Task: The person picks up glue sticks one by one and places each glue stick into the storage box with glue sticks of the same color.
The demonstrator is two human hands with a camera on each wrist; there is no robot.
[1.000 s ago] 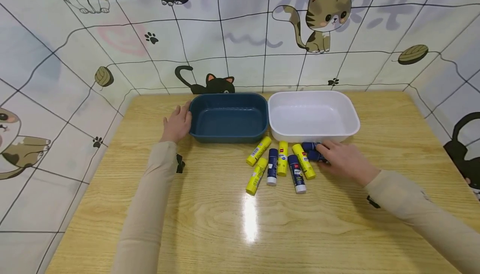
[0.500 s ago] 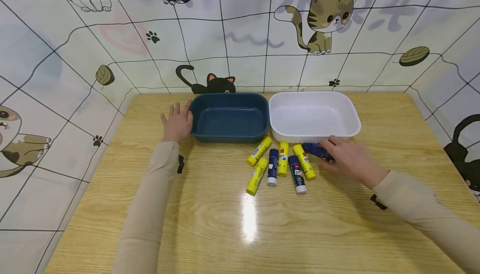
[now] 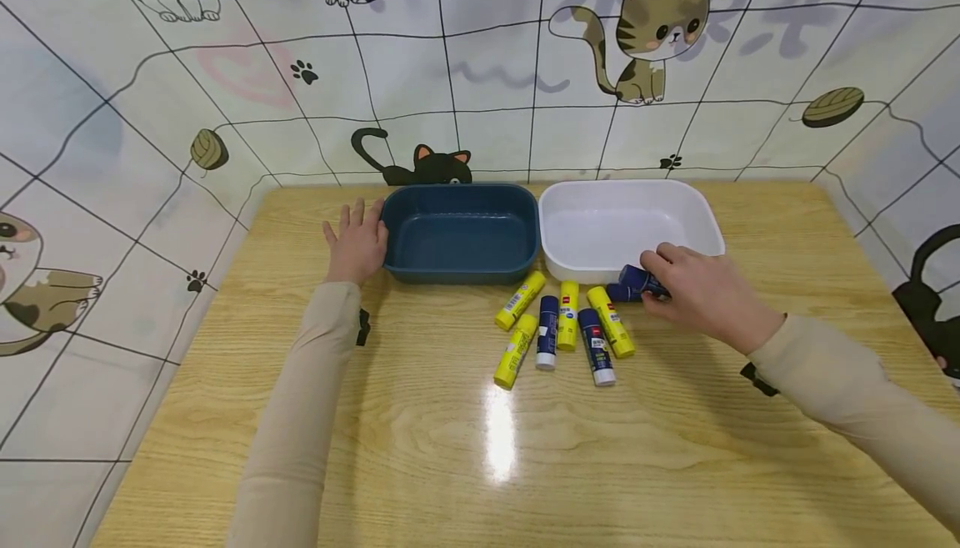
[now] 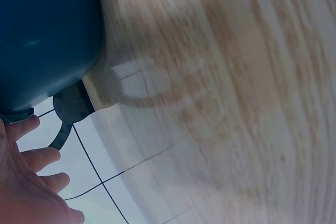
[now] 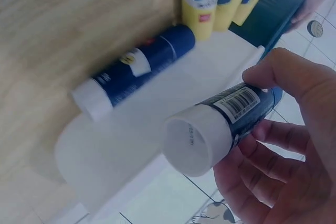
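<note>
My right hand (image 3: 708,294) pinches a dark blue glue stick (image 3: 640,279) between thumb and fingers, raised by the white bin's front wall. In the right wrist view that glue stick (image 5: 236,108) shows a barcode and its hollow white end. A second blue glue stick (image 3: 621,293) lies on the table below it, against the white bin (image 3: 573,268). My left hand (image 3: 357,246), fingers spread and extended, touches the left end of the dark blue bin (image 3: 459,274). From the left wrist, the hand (image 4: 31,182) appears beside the bin's rim.
In front of the bins lie several yellow glue sticks (image 3: 514,352) and two more blue ones, such as this blue glue stick (image 3: 596,348). Both bins stand side by side near the table's back edge. A cat-print sheet (image 3: 495,72) rises behind them.
The right hand has lifted one of two blue glue sticks from the table and moved it up toward the white bin. The left hand stays at the blue bin, its fingers slightly more spread.
</note>
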